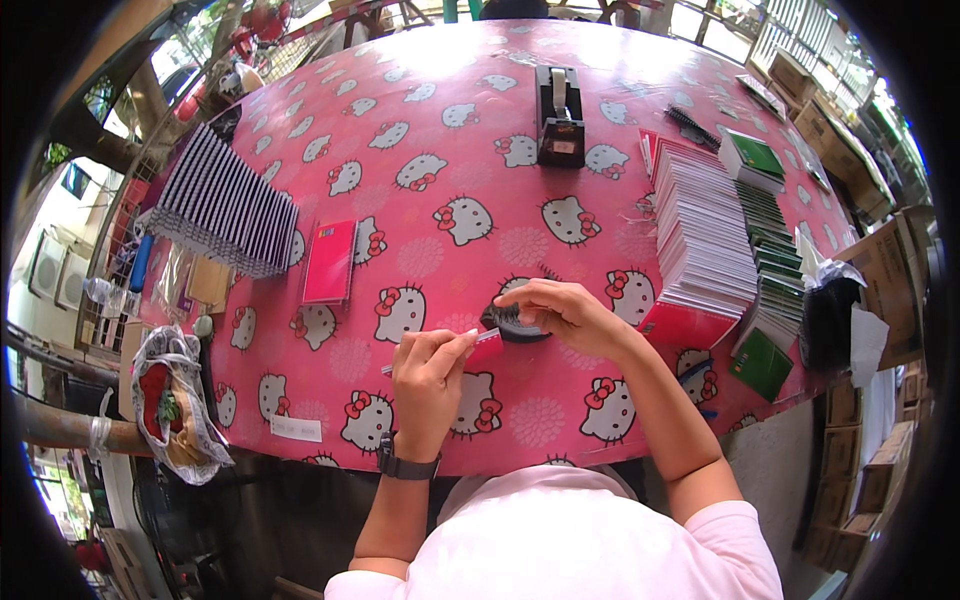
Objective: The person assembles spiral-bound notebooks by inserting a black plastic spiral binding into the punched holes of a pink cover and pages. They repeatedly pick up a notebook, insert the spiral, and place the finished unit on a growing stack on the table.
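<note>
My left hand [430,370] wears a dark wristwatch and pinches a small pink notebook [486,346], tilted edge-on, above the table. My right hand [565,312] is closed, its fingers curled over a dark round dish [522,333] that seems to hold black coils. What those fingers grip, if anything, is hidden. A short piece of black coil [548,271] shows just beyond the right hand. Left of my hands lies a pink spiral notebook [330,262], flat on the table.
A tall stack of spiral-bound notebooks [222,205] stands at the left. Pink-covered booklets [703,230] and green notebooks [762,365] are piled at the right. A black tape dispenser [560,118] sits at the back on the pink cat-print tablecloth [420,258]. A cloth-lined basket [178,405] hangs at the left edge.
</note>
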`<state>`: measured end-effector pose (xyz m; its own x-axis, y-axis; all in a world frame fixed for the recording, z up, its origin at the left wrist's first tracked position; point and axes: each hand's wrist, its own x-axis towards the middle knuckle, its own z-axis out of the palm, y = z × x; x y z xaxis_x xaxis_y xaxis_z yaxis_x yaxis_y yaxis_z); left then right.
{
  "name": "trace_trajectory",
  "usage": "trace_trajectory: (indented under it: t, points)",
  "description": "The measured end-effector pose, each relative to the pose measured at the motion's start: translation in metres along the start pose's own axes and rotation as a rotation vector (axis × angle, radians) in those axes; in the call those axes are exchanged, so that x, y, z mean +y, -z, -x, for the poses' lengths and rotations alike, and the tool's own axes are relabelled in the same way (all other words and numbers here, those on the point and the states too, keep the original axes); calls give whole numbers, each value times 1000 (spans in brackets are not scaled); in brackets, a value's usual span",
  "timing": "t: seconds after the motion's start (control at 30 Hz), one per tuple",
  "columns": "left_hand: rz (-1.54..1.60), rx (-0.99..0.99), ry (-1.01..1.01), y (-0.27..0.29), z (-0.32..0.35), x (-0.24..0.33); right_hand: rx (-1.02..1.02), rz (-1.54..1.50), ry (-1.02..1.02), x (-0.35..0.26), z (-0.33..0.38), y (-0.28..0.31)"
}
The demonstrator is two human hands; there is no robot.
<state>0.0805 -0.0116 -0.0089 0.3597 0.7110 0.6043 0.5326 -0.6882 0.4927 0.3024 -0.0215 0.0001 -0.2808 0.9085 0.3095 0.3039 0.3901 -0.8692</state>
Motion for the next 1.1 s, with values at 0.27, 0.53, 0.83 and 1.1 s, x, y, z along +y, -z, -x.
trace_trajectory:
  t: [0.27, 0.53, 0.83, 1.1]
  points:
    - [13, 1, 11, 2, 6, 3, 43, 89, -6, -2, 6, -6]
    - [25, 3, 12, 2, 1, 2, -12, 91, 28, -1, 4, -6]
    - [12, -39, 48, 1, -5, 2, -8, 70, 75, 15, 4, -7]
    - [-65, -155, 23, 1, 0, 10, -45, 434, 97, 3, 15, -12]
